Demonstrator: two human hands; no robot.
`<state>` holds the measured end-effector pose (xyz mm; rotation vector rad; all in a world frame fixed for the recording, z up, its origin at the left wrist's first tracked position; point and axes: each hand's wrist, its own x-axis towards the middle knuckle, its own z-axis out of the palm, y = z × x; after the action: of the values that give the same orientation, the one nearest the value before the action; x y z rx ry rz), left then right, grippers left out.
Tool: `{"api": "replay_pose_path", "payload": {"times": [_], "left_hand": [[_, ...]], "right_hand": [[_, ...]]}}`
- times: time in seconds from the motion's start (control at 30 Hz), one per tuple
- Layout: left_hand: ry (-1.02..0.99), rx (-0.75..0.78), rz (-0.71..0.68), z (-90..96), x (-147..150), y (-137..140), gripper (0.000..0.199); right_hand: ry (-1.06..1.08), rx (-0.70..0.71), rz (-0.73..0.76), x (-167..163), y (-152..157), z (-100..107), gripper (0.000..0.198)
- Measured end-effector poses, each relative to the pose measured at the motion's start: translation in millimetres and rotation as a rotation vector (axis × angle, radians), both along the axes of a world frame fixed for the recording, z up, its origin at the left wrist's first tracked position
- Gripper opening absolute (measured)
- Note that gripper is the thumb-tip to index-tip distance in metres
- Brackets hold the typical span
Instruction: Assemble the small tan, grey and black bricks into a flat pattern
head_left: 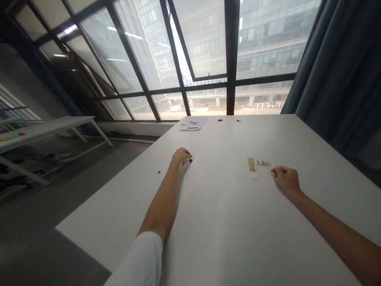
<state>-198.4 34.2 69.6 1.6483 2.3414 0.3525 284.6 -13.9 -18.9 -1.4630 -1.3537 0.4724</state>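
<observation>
Left hand [180,155] is by a dark piece [191,160]; right hand [287,178] beside yellowish strips [251,162].

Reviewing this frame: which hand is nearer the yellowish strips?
Right. The right hand is just right of the yellowish strips; the left hand is farther off, to their left.

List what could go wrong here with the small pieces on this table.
1. The lone dark speck lies between the left forearm and the table's edge; a sideways sweep might brush it off.
2. The yellowish pieces lie close beside the right hand, so a small slip could push them out of line.
3. The dark piece at the left hand is tiny and might be fumbled; whether it is gripped is unclear.
</observation>
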Motion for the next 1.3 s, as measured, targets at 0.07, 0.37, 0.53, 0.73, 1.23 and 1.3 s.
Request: {"api": "replay_pose_path", "payload": {"times": [0.07,0.37,0.53,0.73,1.23,1.3], "left_hand": [[0.026,-0.041,0.037,-5.4,-3,2,0.021],[0.089,-0.085,0.054,-12.4,3,2,0.021],[0.082,-0.020,-0.021,-2.3,17,2,0.020],[0.026,0.212,-0.295,6.8,75,-1,0.019],[-0.550,0.720,-0.933,-54.9,227,-76,0.012],[-0.560,0.753,-1.005,-58.4,225,-76,0.013]], "right_hand": [[-0.001,0.005,-0.002,0,0,0,0.030],[0.010,-0.016,0.007,3,2,-4,0.031],[0.021,-0.010,0.009,-1,1,-1,0.032],[0.050,0.006,0.000,-8,-3,6,0.033],[-0.113,0.235,0.571,-28,-27,14,0.023],[-0.124,0.252,0.664,-31,-30,15,0.025]]}}
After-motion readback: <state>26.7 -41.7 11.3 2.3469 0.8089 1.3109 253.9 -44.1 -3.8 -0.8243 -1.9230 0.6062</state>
